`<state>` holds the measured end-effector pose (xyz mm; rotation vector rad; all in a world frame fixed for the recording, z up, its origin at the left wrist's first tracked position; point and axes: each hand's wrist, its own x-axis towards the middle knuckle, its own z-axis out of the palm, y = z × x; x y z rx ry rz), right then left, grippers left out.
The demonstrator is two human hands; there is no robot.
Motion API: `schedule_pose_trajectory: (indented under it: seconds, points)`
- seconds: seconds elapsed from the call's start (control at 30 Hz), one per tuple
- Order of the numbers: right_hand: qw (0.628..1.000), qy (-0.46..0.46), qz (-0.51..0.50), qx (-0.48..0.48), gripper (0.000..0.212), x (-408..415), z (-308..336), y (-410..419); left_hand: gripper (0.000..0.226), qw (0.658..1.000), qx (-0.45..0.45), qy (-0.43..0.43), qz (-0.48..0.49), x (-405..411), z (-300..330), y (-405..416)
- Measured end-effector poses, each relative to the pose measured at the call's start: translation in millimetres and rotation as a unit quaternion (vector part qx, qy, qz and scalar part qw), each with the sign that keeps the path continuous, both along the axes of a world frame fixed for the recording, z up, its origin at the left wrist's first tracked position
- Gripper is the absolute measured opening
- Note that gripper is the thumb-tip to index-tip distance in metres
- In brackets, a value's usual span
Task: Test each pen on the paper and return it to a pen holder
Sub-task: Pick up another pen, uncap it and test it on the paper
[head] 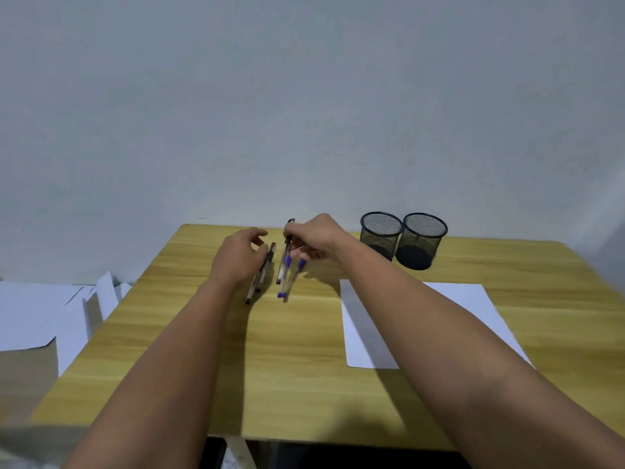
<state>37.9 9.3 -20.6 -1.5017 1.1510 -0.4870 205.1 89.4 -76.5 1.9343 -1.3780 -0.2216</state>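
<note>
Several clear pens lie at the far middle of the wooden table (pixel 304 384). My right hand (pixel 316 236) pinches a black-capped pen (pixel 285 252) tilted above the table, with blue-capped pens (pixel 291 279) just below its fingers. My left hand (pixel 238 255) hovers with curled fingers over two black-tipped pens (pixel 260 277); I cannot see whether it touches them. A white sheet of paper (pixel 368 333) lies to the right, partly under my right forearm. Two black mesh pen holders (pixel 380 233) (pixel 422 240) stand side by side at the far right, with no pens visible in them.
White papers (pixel 40 316) are spread on a lower surface left of the table. A plain grey wall stands right behind the table's far edge. A dark gap shows below the near table edge.
</note>
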Motion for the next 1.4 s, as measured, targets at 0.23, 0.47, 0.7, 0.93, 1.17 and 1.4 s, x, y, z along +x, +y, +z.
schedule_pose_trajectory:
  seconds: [0.23, 0.47, 0.7, 0.93, 1.17, 1.4]
  points:
    - [0.995, -0.040, 0.055, 0.076, 0.017, -79.4, 9.1, 10.0, 0.041, 0.990, -0.045, -0.040, -0.128, -64.3, 32.0, 1.9]
    - [0.985, -0.078, 0.059, 0.142, 0.018, -172.0, 20.9, 3.7, 0.017, 0.964, 0.005, -0.199, -0.174, -108.6, 41.9, 0.9]
    - [0.973, -0.214, -0.079, 0.028, 0.017, -187.2, 10.8, 4.1, 0.023, 0.959, 0.008, -0.179, -0.219, -154.9, 58.6, -6.3]
    - [0.970, -0.208, -0.121, -0.028, 0.043, -162.3, 1.9, 13.4, 0.033, 0.966, 0.032, -0.072, -0.246, -174.7, 56.8, -6.3]
    - [0.902, -0.257, -0.343, 0.042, 0.035, -173.6, -7.2, -14.8, 0.047, 0.968, 0.076, 0.019, -0.240, -167.4, 48.2, 5.2]
    - [0.938, -0.134, -0.299, -0.114, 0.042, -220.6, -17.1, -40.1, 0.030, 0.945, 0.149, -0.279, -0.080, -111.3, -10.1, 3.2]
